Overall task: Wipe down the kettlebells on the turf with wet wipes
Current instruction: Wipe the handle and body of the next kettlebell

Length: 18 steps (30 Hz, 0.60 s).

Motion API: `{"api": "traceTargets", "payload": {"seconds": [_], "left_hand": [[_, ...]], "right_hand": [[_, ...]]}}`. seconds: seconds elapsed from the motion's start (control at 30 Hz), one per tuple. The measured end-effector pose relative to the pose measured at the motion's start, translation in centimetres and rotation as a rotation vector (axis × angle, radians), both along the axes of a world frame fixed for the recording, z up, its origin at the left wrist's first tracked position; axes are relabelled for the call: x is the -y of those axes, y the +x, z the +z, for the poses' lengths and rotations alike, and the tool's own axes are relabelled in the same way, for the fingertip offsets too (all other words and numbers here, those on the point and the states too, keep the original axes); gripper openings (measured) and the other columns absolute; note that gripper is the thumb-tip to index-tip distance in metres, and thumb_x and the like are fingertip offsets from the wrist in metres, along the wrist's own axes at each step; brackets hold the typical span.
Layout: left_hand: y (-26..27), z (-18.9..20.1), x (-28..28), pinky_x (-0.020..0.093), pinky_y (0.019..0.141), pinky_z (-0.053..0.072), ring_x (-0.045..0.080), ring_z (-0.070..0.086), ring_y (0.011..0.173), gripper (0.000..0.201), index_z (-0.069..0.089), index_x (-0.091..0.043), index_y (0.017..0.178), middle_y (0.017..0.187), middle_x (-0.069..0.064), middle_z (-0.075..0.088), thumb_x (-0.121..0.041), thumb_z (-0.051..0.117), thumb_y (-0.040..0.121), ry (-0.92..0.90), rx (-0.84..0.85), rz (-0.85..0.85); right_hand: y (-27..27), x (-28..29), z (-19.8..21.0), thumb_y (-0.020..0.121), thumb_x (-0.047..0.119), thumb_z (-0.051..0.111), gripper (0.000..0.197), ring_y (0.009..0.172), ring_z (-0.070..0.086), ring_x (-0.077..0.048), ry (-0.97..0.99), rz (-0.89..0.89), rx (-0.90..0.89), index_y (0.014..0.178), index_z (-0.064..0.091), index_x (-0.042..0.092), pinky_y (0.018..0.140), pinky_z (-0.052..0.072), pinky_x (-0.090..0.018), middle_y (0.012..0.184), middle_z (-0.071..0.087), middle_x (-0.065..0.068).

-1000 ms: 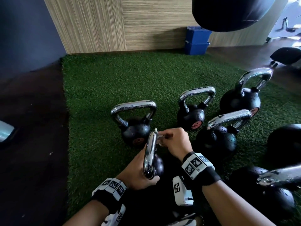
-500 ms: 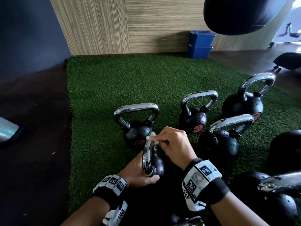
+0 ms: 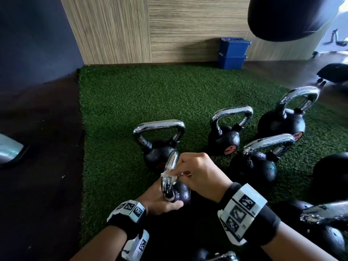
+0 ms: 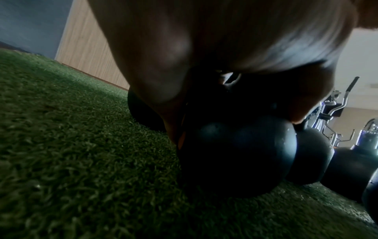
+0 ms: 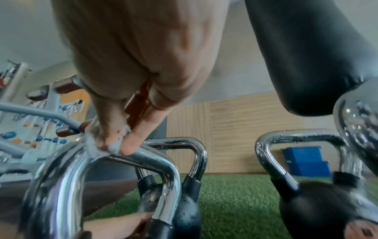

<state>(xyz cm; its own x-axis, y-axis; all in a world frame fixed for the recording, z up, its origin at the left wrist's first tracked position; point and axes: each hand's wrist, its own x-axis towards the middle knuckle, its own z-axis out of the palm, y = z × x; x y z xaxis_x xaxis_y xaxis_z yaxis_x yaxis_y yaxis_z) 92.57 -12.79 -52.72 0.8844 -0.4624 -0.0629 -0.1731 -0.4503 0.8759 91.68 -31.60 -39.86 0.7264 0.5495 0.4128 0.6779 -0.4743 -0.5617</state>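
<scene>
A: What is the right hand [image 3: 202,177] gripping?

B: It is pinching a crumpled white wet wipe [image 3: 170,176] between thumb and fingers [image 5: 132,142], pressing it onto the polished chrome loop handle [image 3: 169,173] of the small black cast-iron kettlebell [image 3: 180,193]; the wipe is looking damp and fibrous against the smooth, mirror-bright steel.

A: And the left hand [image 3: 160,201]?

B: It is wrapping its fingers round the base of that handle and the pebbled round bell, steadying it on the coarse green artificial turf [image 3: 131,102].

A: Anything shifting since half a second ago?

B: The wipe is sitting lower on the handle now, nearer the person; it was at the far top bend before.

A: How is the handle lying?

B: Its long axis is running away from the person, edge-on in the head view; the bell is standing on the turf just before another chrome-handled black kettlebell [image 3: 160,146], with more of them to the right.
</scene>
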Motion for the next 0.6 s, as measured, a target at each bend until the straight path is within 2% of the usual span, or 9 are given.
{"api": "traceTargets", "payload": {"seconds": [0.07,0.17,0.2,0.27,0.3,0.33,0.4,0.47,0.6], "left_hand": [[-0.1,-0.2,0.1,0.023,0.118,0.035,-0.003,0.041,0.14,0.078,0.037,-0.057,0.133,0.151,-0.015,0.045,-0.049,0.082,0.07,-0.006,0.025,0.011],[-0.1,0.2,0.3,0.01,0.115,0.028,-0.011,0.033,0.143,0.086,0.031,-0.073,0.135,0.154,-0.025,0.037,-0.044,0.083,0.073,-0.028,0.065,-0.016],[-0.1,0.4,0.3,0.011,0.115,0.03,-0.009,0.036,0.142,0.081,0.035,-0.075,0.132,0.152,-0.024,0.04,-0.042,0.082,0.074,-0.012,0.063,-0.026],[0.0,0.8,0.4,0.031,0.116,0.04,0.006,0.049,0.136,0.062,0.052,-0.063,0.125,0.142,-0.01,0.055,-0.04,0.08,0.075,0.016,0.037,-0.027],[0.0,0.9,0.4,0.041,0.113,0.044,0.012,0.054,0.131,0.054,0.059,-0.051,0.123,0.136,-0.004,0.059,-0.038,0.08,0.075,0.021,0.023,-0.028],[0.0,0.9,0.5,0.045,0.112,0.045,0.014,0.056,0.129,0.054,0.061,-0.039,0.127,0.134,-0.002,0.061,-0.036,0.08,0.076,0.019,0.013,-0.033],[0.0,1.0,0.5,0.045,0.112,0.045,0.015,0.056,0.131,0.066,0.057,-0.022,0.136,0.136,0.0,0.06,-0.036,0.08,0.076,0.011,0.005,-0.035],[-0.1,0.9,0.5,0.043,0.111,0.046,0.015,0.058,0.128,0.071,0.057,-0.016,0.137,0.135,0.002,0.062,-0.037,0.08,0.073,-0.004,-0.013,-0.028],[-0.5,0.6,0.4,0.043,0.101,0.054,0.014,0.07,0.107,0.061,0.06,-0.001,0.123,0.111,0.008,0.074,-0.026,0.08,0.072,-0.053,-0.048,-0.001]], "right_hand": [[0.5,0.2,0.2,0.067,0.006,0.089,0.02,0.068,0.064,0.01,0.068,-0.072,-0.08,0.083,0.082,0.014,0.067,0.045,-0.005,0.077,0.069,0.016],[0.5,0.4,-0.1,0.061,0.016,0.095,0.021,0.068,0.069,0.003,0.076,-0.159,-0.237,0.076,0.08,0.019,0.067,0.051,-0.011,0.072,0.075,0.012],[0.2,0.4,-0.5,0.06,0.016,0.095,0.021,0.066,0.068,0.002,0.051,-0.151,-0.265,0.074,0.078,0.019,0.065,0.051,-0.011,0.07,0.074,0.011],[-0.2,0.2,-1.1,0.061,0.016,0.094,0.022,0.062,0.064,0.003,-0.013,-0.129,-0.29,0.071,0.074,0.018,0.061,0.047,-0.008,0.066,0.071,0.011],[-0.2,0.3,-1.3,0.061,0.016,0.093,0.022,0.062,0.063,0.003,-0.03,-0.129,-0.3,0.071,0.074,0.018,0.06,0.045,-0.007,0.065,0.069,0.013],[-0.1,0.4,-1.5,0.061,0.017,0.093,0.022,0.062,0.063,0.004,-0.032,-0.137,-0.317,0.071,0.073,0.018,0.059,0.044,-0.006,0.064,0.068,0.014],[0.3,0.5,-1.7,0.06,0.019,0.093,0.023,0.061,0.063,0.006,-0.042,-0.149,-0.344,0.07,0.073,0.019,0.059,0.043,-0.005,0.063,0.068,0.017],[0.4,0.4,-2.1,0.059,0.019,0.093,0.023,0.06,0.062,0.005,-0.09,-0.14,-0.362,0.069,0.073,0.019,0.057,0.043,-0.006,0.062,0.067,0.015],[0.2,0.1,-3.6,0.064,0.012,0.089,0.017,0.056,0.059,0.008,-0.155,-0.135,-0.42,0.073,0.076,0.017,0.055,0.042,-0.006,0.058,0.062,0.015]]}}
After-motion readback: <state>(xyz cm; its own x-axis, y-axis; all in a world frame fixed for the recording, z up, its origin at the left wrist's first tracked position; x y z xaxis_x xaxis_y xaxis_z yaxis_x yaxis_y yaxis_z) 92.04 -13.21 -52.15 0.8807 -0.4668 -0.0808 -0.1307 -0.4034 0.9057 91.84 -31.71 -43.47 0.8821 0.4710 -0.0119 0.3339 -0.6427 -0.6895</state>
